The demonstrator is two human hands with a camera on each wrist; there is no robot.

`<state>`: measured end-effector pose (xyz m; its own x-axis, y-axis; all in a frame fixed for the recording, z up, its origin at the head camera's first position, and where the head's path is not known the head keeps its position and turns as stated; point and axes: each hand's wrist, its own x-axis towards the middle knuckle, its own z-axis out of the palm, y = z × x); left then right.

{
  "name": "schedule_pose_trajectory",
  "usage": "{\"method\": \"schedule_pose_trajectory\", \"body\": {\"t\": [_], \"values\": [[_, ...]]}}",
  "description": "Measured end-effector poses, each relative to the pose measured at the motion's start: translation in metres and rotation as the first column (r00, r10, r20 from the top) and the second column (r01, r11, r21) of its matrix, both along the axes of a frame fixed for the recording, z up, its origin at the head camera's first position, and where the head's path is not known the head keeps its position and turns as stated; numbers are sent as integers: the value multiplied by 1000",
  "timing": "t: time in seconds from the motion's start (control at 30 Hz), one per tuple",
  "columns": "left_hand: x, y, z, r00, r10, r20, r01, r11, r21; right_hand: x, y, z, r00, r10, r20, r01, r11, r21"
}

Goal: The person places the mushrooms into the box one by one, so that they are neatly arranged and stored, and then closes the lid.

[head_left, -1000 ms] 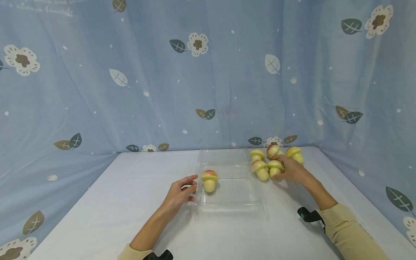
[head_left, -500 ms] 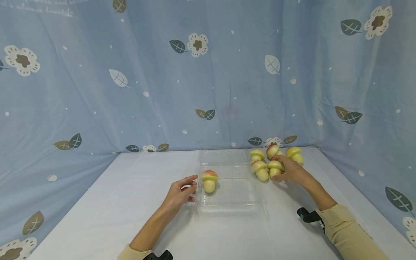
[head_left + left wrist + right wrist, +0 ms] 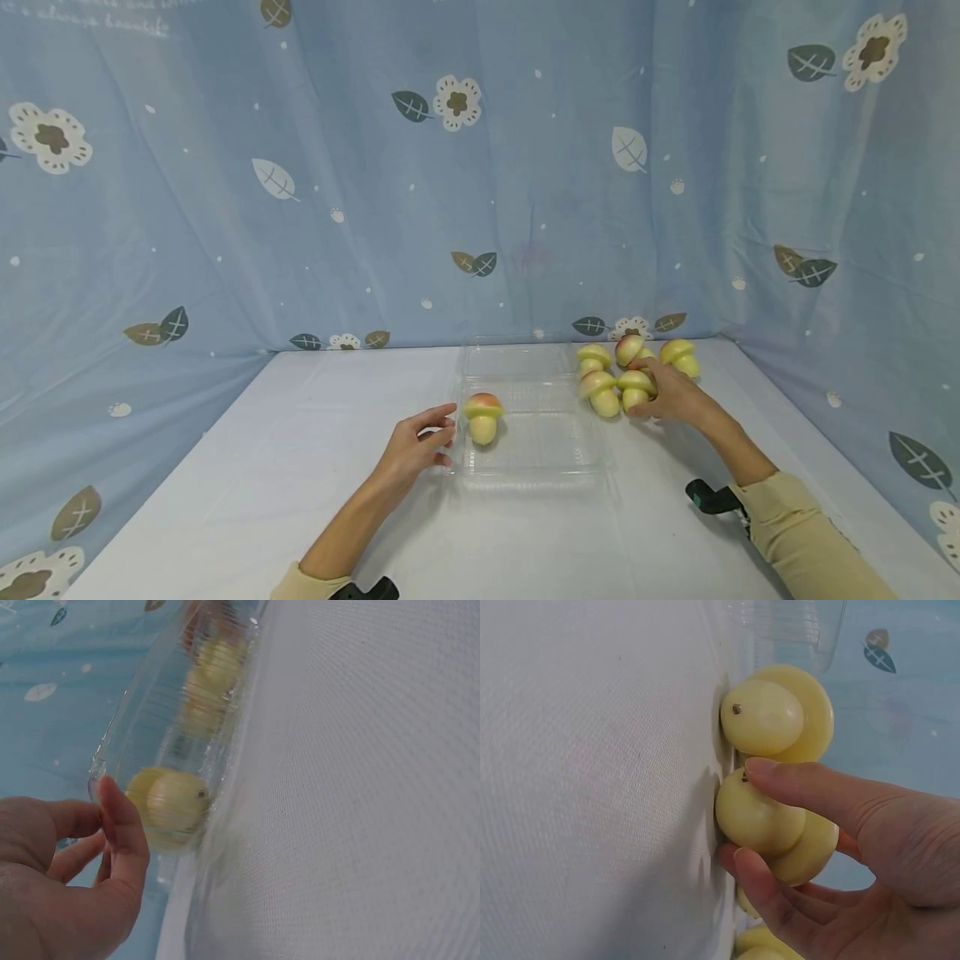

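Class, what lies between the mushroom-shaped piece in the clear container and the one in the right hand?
In the head view: the right part of the clear container, bare, then another mushroom-shaped piece next to the gripped piece.

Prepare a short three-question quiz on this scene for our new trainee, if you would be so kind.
1. How many glossy yellow-green mushroom-shaped objects lie in the open clear plastic container?
2. True or false: the right hand is gripping an object inside the container.
3. What pattern does the blue cloth backdrop carry?
A) Stripes
B) Leaves and flowers
C) Checks

Key:
1. One.
2. False; the gripped object is outside the container.
3. B.
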<state>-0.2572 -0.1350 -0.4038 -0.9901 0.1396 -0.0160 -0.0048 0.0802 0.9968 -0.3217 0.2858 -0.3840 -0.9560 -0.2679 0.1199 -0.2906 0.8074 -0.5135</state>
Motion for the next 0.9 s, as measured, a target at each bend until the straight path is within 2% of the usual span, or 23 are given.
{"method": "schedule_pose_trajectory", "body": {"t": [0.27, 0.67, 0.9], "values": [[0, 0, 0, 1000, 8, 2, -8, 1000, -13, 0, 1, 0, 1000, 13, 15, -13, 998, -54], [-1, 0, 1, 1000, 3, -4, -3, 1000, -4, 2, 2, 5, 1000, 0, -5, 0, 1000, -14], [-2, -1, -1, 1000, 4, -2, -4, 1000, -1, 4, 1, 10, 999, 5, -44, -5, 1000, 6]]}}
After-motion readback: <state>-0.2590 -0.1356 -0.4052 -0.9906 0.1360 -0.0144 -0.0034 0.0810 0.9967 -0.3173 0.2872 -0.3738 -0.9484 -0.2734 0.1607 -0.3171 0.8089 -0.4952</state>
